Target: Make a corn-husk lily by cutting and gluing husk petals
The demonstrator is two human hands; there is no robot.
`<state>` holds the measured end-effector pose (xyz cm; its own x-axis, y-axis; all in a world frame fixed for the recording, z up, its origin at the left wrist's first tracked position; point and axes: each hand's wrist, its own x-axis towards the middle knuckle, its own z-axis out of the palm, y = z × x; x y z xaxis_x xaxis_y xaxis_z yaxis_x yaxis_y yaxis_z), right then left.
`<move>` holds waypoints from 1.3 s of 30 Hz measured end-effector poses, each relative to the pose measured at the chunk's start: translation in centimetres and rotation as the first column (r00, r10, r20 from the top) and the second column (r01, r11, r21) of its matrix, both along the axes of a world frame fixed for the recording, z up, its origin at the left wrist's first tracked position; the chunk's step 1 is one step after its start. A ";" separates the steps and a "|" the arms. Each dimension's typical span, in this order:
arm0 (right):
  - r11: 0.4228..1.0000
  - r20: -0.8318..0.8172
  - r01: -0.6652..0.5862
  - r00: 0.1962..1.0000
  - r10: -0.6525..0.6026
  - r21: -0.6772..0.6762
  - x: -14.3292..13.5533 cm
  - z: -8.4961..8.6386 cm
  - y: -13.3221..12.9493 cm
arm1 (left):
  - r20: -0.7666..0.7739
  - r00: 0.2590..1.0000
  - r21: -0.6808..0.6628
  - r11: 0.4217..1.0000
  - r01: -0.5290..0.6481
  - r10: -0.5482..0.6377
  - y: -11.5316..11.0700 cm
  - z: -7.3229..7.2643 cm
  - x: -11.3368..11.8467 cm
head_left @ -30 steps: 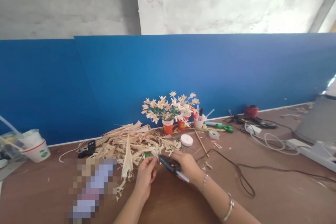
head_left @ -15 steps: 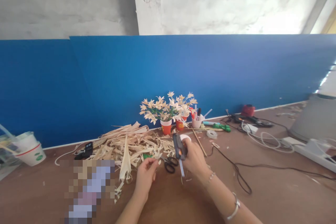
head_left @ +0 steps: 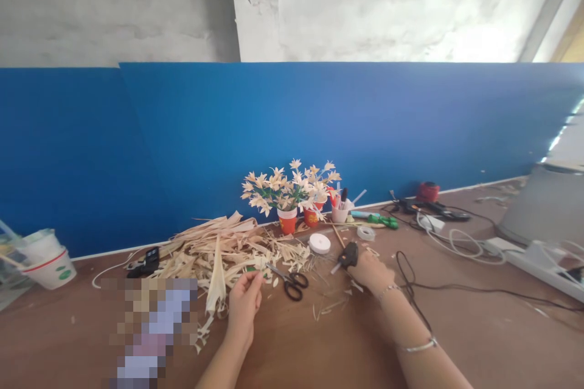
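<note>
My right hand [head_left: 371, 272] is wrapped round a black hot glue gun [head_left: 349, 253], held low over the table with a clear glue stick poking out toward the left. The thumb and fingers of my left hand [head_left: 244, 301] are pinched together at the front edge of a heap of dry husk strips [head_left: 219, 255]; whatever lies between the fingertips is too small to make out. Scissors [head_left: 292, 284] with black handles rest between my two hands. Behind them stands a white round spool [head_left: 320, 244]. Thin pale slivers [head_left: 329, 306] lie scattered near the glue gun.
Husk flowers [head_left: 292, 185] stand in red paper cups [head_left: 287, 221] by the blue partition [head_left: 319, 115]. A tape roll [head_left: 365, 233], black cord [head_left: 456, 287] and power strip [head_left: 538, 264] are to the right. A white cup [head_left: 52, 273] stands far left.
My right hand has moved right and lowered the glue gun toward the table, uncovering the white spool. My left hand has shifted slightly left, away from the scissors.
</note>
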<state>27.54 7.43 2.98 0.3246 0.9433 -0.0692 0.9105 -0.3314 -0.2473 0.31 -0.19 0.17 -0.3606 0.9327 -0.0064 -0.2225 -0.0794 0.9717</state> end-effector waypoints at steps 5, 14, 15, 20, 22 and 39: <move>0.967 0.204 -0.077 0.979 0.026 0.244 -2.2 1.1 -1.1 | 0.023 0.999 0.003 0.999 -0.042 0.042 0.0 0.2 -0.1; 0.464 0.177 -0.833 0.528 0.831 0.302 -12.2 -0.8 -2.8 | 0.051 0.996 -0.009 0.998 -0.070 0.070 0.5 -0.4 -0.1; 0.427 0.202 -0.859 0.488 0.849 0.282 -12.7 -1.0 -2.6 | 0.052 0.996 -0.009 0.997 -0.070 0.071 0.6 -0.4 -0.1; 0.375 0.240 -0.907 0.414 0.878 0.194 -14.2 -1.3 -1.4 | 0.042 0.997 0.003 0.998 -0.067 0.067 0.7 -0.6 -0.1; 0.371 0.229 -0.913 0.403 0.886 0.172 -14.5 -1.3 -1.1 | 0.037 0.997 0.006 0.998 -0.066 0.065 0.7 -0.7 -0.1; 0.457 0.184 -0.861 0.498 0.847 0.224 -13.7 -1.6 -2.1 | 0.033 0.998 -0.002 0.998 -0.062 0.062 0.5 -0.3 0.2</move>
